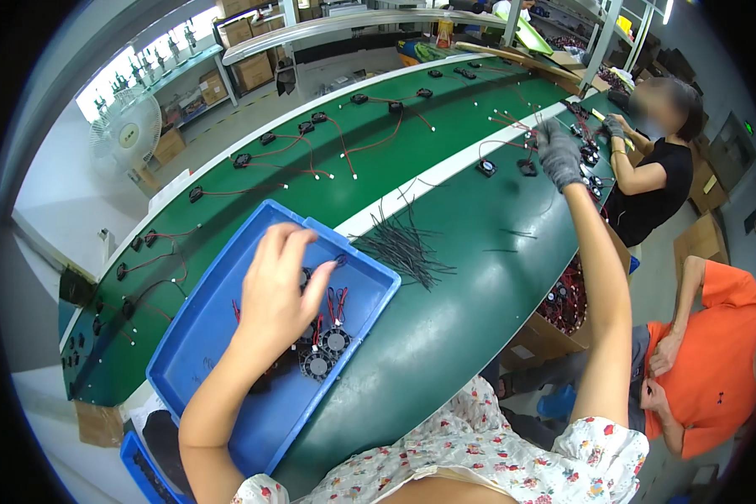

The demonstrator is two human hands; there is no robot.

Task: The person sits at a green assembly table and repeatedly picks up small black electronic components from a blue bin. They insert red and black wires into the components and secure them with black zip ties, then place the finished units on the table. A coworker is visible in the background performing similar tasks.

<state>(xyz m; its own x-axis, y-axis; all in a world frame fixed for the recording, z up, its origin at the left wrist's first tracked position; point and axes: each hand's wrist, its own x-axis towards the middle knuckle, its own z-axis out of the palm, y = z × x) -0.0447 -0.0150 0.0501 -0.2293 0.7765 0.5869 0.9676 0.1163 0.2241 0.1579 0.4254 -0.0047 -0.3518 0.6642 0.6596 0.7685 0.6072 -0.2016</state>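
Observation:
My left hand [279,290], bare, hovers over a blue plastic bin [176,323] with thumb and fingers apart, holding nothing I can see. Below it in the bin lie small black cooling fans [317,364] with bundled red and black leads. At the far right of the green table, my right hand [560,155] wears a grey glove and reaches in among fan leads [517,124]. Its fingertips are blurred, so their grip does not show. Close by that hand sit a black fan [527,168] and another fan with a pale centre [487,168].
Thin black cable ties [407,249] lie piled right of the bin. Fans with red leads [242,160] are spaced along the green belt [294,197]. A co-worker in black [655,176] works at far right; a person in orange [722,353] sits nearer. A cardboard box [525,344] stands beside the table.

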